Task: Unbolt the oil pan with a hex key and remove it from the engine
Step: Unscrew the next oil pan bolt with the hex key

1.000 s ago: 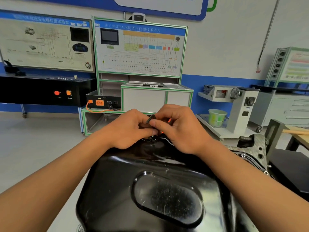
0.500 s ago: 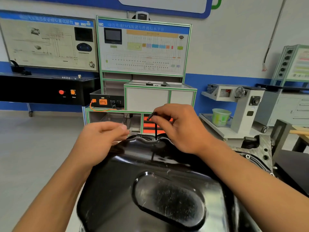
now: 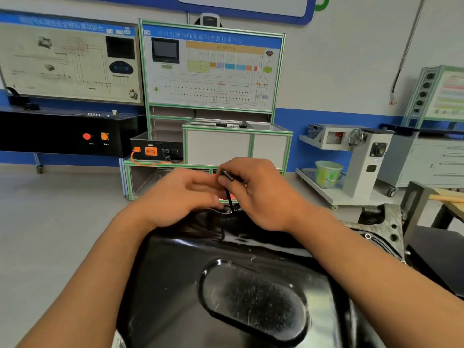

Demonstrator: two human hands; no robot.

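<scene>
Right hand pinches the hex key at the oil pan's far edge; left hand's hold is unclear. Tilted, the key may slip out.

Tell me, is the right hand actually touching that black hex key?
Touching. The head view shows the right hand pinching the hex key at its bent top, with the shaft pointing down at the far edge of the oil pan.

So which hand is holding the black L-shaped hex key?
The right hand: it pinches the black hex key at its bent top; the left hand is close beside the shaft.
</scene>
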